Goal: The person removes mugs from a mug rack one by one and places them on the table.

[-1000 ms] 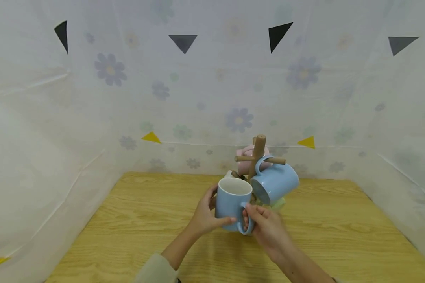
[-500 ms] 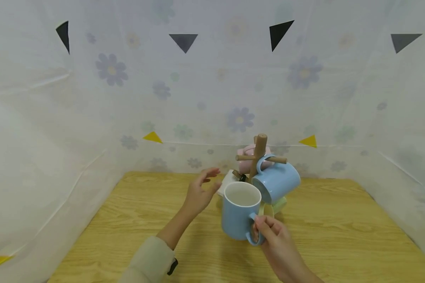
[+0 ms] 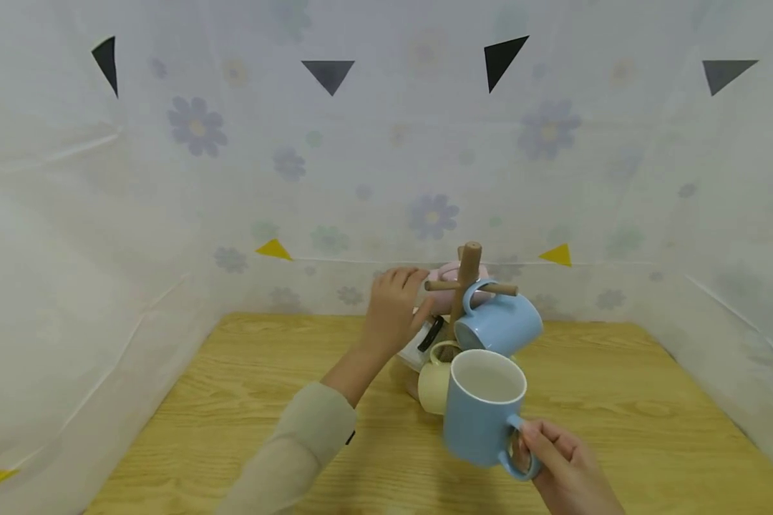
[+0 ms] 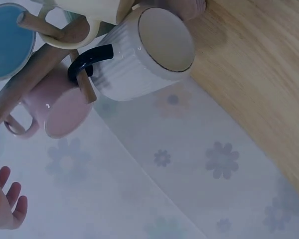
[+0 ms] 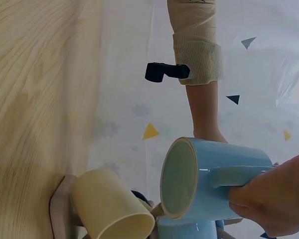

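My right hand grips the handle of a light blue mug, white inside, which stays roughly upright in front of a wooden mug tree. Up by the tree's left peg is my left hand, its fingers relaxed and holding nothing. A second blue mug hangs tilted from the right peg. Behind the post hangs a pink mug. Lower down are a pale yellow mug, partly hidden by the held mug in the head view, and a white ribbed mug with a black handle.
The wood-grain table lies under the tree. A pale flower-patterned sheet encloses the back and sides, with black and yellow triangles on it. A black device sits at the left sleeve's cuff.
The left hand lets go of the blue mug's body and moves up toward the tree's left peg. The right hand carries the mug right and nearer, uncovering the yellow mug.
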{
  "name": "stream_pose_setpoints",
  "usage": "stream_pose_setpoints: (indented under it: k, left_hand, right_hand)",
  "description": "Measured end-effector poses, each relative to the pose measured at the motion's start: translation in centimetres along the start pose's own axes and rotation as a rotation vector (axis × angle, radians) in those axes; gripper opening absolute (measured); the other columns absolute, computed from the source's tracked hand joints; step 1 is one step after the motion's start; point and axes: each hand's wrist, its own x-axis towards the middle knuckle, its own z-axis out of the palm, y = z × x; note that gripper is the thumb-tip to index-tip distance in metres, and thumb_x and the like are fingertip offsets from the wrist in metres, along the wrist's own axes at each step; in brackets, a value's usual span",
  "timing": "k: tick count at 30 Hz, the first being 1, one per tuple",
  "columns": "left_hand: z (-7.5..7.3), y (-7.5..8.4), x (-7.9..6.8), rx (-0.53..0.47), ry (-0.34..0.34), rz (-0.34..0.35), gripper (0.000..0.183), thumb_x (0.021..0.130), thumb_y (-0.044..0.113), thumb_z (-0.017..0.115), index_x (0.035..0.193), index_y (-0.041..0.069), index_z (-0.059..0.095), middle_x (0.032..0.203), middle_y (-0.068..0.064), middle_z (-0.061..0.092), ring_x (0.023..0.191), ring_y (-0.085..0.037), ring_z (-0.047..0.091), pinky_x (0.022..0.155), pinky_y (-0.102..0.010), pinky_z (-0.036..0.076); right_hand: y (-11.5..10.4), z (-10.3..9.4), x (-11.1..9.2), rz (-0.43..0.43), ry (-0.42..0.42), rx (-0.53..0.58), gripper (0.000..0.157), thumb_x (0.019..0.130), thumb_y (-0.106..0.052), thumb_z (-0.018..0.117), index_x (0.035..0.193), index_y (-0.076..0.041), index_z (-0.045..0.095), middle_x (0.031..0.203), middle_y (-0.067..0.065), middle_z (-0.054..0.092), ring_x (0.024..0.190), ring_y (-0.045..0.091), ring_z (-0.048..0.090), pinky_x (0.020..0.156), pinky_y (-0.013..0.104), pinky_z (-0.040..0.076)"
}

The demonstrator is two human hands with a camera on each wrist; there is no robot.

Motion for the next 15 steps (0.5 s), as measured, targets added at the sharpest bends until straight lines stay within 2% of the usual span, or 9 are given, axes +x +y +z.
stream_pose_setpoints:
  k: [2, 5, 9, 15]
  left_hand:
    - [0.1, 0.3, 0.3, 0.117, 0.013, 0.048, 0.030, 0.086, 0.031, 0.064, 0.106, 0.010, 0.063, 0.103, -0.006, 0.064, 0.099, -0.024, 0.058, 0.082, -0.039, 0.049]
    - [0.3, 0.6, 0.5, 0.254, 0.037, 0.095, 0.027, 0.084, 0.035, 0.065, 0.101, 0.013, 0.064, 0.099, -0.003, 0.064, 0.098, -0.022, 0.058, 0.081, -0.037, 0.049]
    - [0.8, 0.6, 0.6, 0.335, 0.065, 0.122, 0.024, 0.083, 0.036, 0.066, 0.096, 0.015, 0.065, 0.095, -0.001, 0.064, 0.096, -0.021, 0.058, 0.080, -0.036, 0.049]
    - [1.1, 0.3, 0.6, 0.346, 0.117, 0.133, 0.016, 0.087, 0.030, 0.063, 0.091, 0.014, 0.066, 0.092, -0.001, 0.066, 0.094, -0.021, 0.060, 0.080, -0.035, 0.049]
  right_hand:
    - [0.2, -0.7, -0.7, -0.034, 0.056, 0.012, 0.033, 0.102, -0.014, 0.032, 0.085, -0.021, 0.059, 0.080, -0.010, 0.053, 0.077, 0.006, 0.047, 0.070, 0.017, 0.040]
    - [0.5, -1.4, -1.7, -0.116, 0.195, 0.011, 0.031, 0.100, -0.008, 0.035, 0.082, -0.015, 0.060, 0.078, -0.005, 0.055, 0.074, 0.010, 0.050, 0.068, 0.018, 0.044]
    - [0.3, -2.4, -2.9, -0.168, 0.367, -0.006, 0.029, 0.099, -0.006, 0.039, 0.080, -0.009, 0.061, 0.074, -0.001, 0.055, 0.070, 0.013, 0.051, 0.063, 0.019, 0.044]
    - [0.2, -4.7, -3.4, -0.283, 0.370, 0.041, 0.034, 0.098, 0.000, 0.035, 0.080, -0.008, 0.062, 0.073, 0.000, 0.056, 0.070, 0.013, 0.052, 0.064, 0.019, 0.045]
